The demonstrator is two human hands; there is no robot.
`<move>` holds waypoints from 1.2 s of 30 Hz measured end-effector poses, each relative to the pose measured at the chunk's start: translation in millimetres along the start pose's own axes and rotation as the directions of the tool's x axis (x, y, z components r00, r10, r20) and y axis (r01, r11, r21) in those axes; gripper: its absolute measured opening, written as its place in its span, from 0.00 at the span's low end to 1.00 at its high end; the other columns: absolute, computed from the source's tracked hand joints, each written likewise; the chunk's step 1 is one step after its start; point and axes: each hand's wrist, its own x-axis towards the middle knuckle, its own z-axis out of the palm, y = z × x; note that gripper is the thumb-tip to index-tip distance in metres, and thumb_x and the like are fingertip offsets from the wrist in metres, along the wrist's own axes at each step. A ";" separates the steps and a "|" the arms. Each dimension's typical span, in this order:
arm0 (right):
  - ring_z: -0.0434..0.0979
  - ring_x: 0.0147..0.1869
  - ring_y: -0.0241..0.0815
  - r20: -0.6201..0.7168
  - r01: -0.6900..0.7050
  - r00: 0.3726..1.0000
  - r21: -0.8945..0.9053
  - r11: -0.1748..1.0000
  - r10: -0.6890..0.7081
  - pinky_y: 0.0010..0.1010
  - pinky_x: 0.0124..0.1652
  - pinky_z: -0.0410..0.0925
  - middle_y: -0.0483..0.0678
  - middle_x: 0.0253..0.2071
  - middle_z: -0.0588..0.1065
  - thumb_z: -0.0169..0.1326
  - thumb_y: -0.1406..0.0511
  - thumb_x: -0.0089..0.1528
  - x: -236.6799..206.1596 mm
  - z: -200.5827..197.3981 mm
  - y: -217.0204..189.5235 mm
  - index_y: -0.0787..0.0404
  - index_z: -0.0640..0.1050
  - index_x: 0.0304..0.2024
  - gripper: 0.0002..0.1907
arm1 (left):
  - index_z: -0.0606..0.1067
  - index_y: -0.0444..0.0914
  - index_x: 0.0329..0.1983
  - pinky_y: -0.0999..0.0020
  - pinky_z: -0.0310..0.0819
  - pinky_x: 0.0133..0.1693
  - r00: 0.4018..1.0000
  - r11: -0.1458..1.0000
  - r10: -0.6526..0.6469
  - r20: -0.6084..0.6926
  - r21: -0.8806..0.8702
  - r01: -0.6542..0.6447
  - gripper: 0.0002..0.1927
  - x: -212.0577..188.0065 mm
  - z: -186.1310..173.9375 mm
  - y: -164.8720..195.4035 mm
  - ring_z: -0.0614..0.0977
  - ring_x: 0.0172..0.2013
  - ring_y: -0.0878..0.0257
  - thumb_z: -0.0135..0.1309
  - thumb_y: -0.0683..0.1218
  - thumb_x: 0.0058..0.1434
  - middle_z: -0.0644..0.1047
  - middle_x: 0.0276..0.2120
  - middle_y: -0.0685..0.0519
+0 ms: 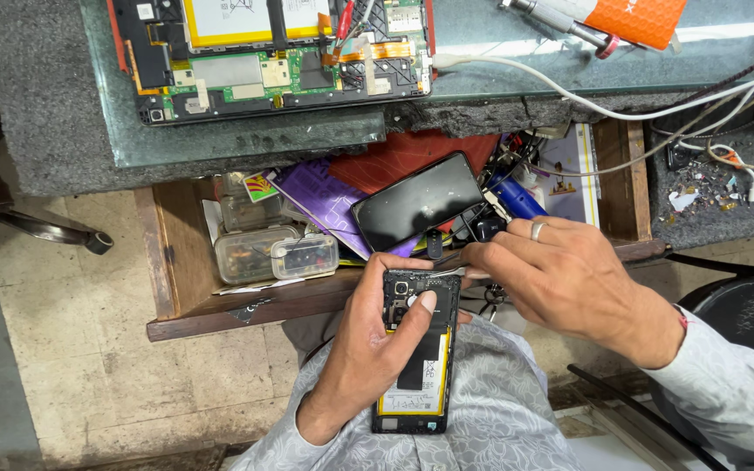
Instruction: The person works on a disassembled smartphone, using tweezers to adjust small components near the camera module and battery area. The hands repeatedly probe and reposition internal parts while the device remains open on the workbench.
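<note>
Left hand (377, 349) grips an opened smartphone (416, 358) over the person's lap, back cover off and battery showing, thumb pressed near the camera end, while the right hand (569, 279) pinches fine tweezers (448, 272) whose tips rest at the phone's upper edge. A slip of those metal tips could probably scratch the bare board or nick the battery, since the phone sits unsupported in the palm. Just beyond, the open wooden drawer (172, 270) crowds in with a loose black screen panel (416, 201), small plastic boxes (277, 253) and tangled cables; a dismantled tablet (272, 61) lies on the glass-topped bench.
</note>
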 end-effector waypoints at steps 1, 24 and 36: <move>0.72 0.29 0.44 0.012 -0.019 1.000 0.043 0.999 0.018 0.37 0.29 0.64 0.44 0.28 0.69 0.62 0.63 0.57 0.0 -0.3 -0.3 0.59 0.78 0.40 0.11 | 0.65 0.31 0.54 0.72 0.83 0.40 1.000 1.000 0.000 -0.013 0.022 0.001 0.13 0.0 0.4 0.2 0.88 0.41 0.61 0.49 0.39 0.68 0.82 0.42 0.43; 0.73 0.34 0.47 -0.072 0.027 0.997 0.167 0.986 -0.015 0.39 0.36 0.67 0.47 0.30 0.69 0.57 0.70 0.53 27.5 -18.8 12.7 0.66 0.77 0.49 0.20 | 0.63 0.31 0.55 0.70 0.83 0.41 0.999 0.998 0.041 -0.020 -0.051 -0.042 0.13 19.7 -6.6 37.2 0.87 0.42 0.59 0.48 0.38 0.70 0.81 0.43 0.44; 0.73 0.36 0.47 -0.226 -0.133 0.965 0.016 0.991 0.133 0.40 0.35 0.66 0.48 0.39 0.74 0.58 0.72 0.51 82.9 -69.0 42.5 0.61 0.81 0.47 0.20 | 0.62 0.33 0.57 0.70 0.85 0.40 0.999 0.985 0.047 -0.009 -0.165 -0.048 0.15 75.9 -12.3 92.2 0.87 0.42 0.59 0.46 0.37 0.68 0.81 0.47 0.41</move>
